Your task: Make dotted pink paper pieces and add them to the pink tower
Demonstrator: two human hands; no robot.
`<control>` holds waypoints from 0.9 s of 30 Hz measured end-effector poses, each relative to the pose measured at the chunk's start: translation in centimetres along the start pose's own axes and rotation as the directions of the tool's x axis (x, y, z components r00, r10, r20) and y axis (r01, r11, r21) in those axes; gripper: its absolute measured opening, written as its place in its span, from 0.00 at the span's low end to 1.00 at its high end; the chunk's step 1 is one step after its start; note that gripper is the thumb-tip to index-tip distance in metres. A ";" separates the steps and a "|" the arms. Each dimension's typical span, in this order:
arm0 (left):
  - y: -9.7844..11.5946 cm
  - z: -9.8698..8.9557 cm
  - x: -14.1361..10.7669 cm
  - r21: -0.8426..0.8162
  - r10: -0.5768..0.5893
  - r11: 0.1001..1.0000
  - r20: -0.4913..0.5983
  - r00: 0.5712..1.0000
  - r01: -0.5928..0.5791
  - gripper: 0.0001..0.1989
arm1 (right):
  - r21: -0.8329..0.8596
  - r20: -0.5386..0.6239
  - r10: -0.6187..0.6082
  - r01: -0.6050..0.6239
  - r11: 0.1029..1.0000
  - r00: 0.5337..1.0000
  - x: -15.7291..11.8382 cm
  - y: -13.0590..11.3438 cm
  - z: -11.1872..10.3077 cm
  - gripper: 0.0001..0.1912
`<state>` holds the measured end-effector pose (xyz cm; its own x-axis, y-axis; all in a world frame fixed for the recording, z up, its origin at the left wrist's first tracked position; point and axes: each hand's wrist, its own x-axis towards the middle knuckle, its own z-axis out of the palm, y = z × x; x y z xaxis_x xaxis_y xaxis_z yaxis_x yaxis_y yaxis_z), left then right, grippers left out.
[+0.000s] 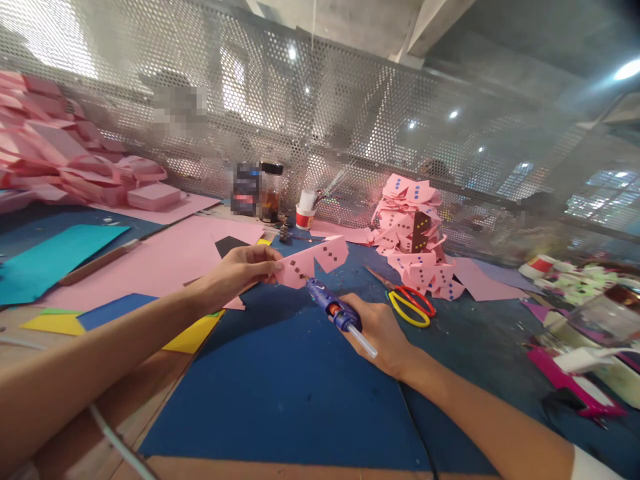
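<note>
Pink paper piece (305, 257) with dark square dots hung in the air above the dark blue sheet (300, 400), its left end pinched between the thumb and forefinger of the left hand (253, 263). The right hand (377, 327) was wrapped around a purple-blue hot glue gun (330, 303); whether a finger pressed the trigger could not be told. The nozzle stood at the lower edge of the piece, beside the dots, and may have been touching it.

The likeliest trouble was a burn: the nozzle pointed up toward the paper, near the pinching fingertips, so a small slip could have brought hot glue onto skin. Held at one end only, the piece could also have bent or swung under the nozzle's push, smearing glue across the dots. Too hard a squeeze might have let a drip fall on the sheet below. The black cord (415, 421) trailed from beneath the right arm and could have tugged the gun off line if it caught. Farther off, the scissors (411, 323) lay just beside the pink paper stack (400, 223), whose loose flaps looked easy to knock.
</note>
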<state>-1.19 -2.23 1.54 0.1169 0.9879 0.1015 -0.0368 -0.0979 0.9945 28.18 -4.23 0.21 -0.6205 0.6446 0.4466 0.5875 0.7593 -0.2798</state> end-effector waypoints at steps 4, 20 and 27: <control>0.1 0.1 -0.1 0.001 0.005 1.000 -0.005 1.000 -0.005 0.11 | 0.004 -0.001 -0.004 0.004 1.000 1.000 0.0 0.0 -0.1 0.10; 0.0 0.0 0.0 -0.013 0.007 1.000 -0.016 1.000 -0.007 0.11 | 0.023 -0.003 -0.048 0.048 0.999 0.999 -0.1 -0.2 0.0 0.09; 0.1 0.1 0.0 -0.009 0.005 1.000 -0.025 1.000 -0.005 0.11 | 0.015 0.013 -0.034 0.034 0.999 0.999 -0.2 -0.1 0.1 0.09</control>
<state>-1.14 -2.27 1.60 0.0918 0.9902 0.1057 -0.0467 -0.1017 0.9937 28.21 -4.41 0.11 -0.6466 0.6196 0.4450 0.5583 0.7819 -0.2774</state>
